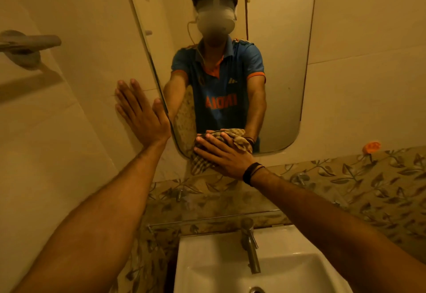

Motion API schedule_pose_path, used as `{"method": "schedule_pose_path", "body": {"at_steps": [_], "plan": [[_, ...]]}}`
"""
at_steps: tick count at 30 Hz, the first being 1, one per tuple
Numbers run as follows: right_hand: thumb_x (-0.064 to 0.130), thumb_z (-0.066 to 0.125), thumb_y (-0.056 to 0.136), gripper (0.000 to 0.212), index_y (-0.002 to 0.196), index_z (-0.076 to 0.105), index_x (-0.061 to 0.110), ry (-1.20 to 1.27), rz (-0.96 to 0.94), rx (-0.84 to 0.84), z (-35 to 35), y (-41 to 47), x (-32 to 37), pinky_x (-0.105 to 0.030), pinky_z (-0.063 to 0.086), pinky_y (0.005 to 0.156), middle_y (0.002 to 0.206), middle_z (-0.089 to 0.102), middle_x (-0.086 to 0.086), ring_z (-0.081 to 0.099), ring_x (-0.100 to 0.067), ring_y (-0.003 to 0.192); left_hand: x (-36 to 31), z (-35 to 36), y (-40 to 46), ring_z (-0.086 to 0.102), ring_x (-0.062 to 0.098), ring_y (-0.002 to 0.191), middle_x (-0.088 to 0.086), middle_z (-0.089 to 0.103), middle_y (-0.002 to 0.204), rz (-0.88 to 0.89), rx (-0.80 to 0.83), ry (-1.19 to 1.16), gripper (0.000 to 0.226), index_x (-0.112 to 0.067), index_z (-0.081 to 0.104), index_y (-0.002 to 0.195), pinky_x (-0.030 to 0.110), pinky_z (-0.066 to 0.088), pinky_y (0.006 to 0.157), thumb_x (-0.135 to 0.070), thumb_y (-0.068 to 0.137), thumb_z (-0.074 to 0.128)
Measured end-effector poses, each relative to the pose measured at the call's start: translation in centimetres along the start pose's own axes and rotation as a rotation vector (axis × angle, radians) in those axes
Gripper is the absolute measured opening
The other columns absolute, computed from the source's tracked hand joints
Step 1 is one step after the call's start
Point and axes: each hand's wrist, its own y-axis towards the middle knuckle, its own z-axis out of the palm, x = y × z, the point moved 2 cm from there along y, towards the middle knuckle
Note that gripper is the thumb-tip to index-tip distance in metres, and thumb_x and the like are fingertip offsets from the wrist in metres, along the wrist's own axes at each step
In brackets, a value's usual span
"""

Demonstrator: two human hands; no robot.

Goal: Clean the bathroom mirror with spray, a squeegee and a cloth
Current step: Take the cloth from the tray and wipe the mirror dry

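The rounded wall mirror (276, 62) hangs above the sink and reflects a person in a blue shirt. My right hand (224, 155) lies flat on a checked brown cloth (200, 164), pressing it against the mirror's lower left corner. Part of the cloth hangs below the mirror's bottom edge. My left hand (140, 114) rests flat on the tiled wall just left of the mirror, fingers spread, holding nothing. No spray bottle or squeegee is in view.
A white sink (207, 267) with a metal tap (250, 244) sits directly below. A glass shelf (214, 219) runs between mirror and sink. A grey towel holder (27, 46) juts from the left wall. An orange flower (371, 147) sits on the leaf-patterned tile band.
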Motion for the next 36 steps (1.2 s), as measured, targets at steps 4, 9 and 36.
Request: {"method": "schedule_pose_path", "body": {"at_steps": [4,9,36], "plan": [[0.044,0.036,0.100,0.065,0.158,0.010,0.026,0.003,0.090,-0.004,-0.2,-5.8,-3.4,-0.050,-0.009,0.121,0.166,-0.001,-0.003,0.000,-0.027,0.153,-0.3,-0.1,-0.2,0.015,0.032,0.156,0.016,0.018,0.167,-0.018,-0.001,0.029,0.066,-0.013,0.011,0.161,0.050,0.014,0.125,-0.047,0.106,0.020],[0.054,0.031,0.097,0.069,0.158,0.009,0.029,-0.040,0.256,0.061,-0.6,-11.9,-8.4,-0.050,-0.010,0.120,0.166,0.000,-0.003,-0.002,-0.028,0.153,-0.5,-0.2,-0.2,0.015,0.033,0.156,0.017,0.018,0.167,-0.035,0.013,0.046,0.065,-0.012,0.012,0.161,0.049,0.013,0.126,-0.046,0.106,0.020],[0.061,0.038,0.096,0.075,0.158,0.009,0.028,0.071,0.396,0.011,-1.9,-7.7,-6.4,-0.051,-0.010,0.120,0.166,-0.003,-0.005,-0.004,-0.028,0.152,-3.4,-2.4,-0.8,0.012,0.031,0.156,0.014,0.012,0.169,-0.223,0.150,0.005,0.063,-0.010,0.012,0.161,0.044,0.015,0.125,-0.040,0.106,0.020]]}}
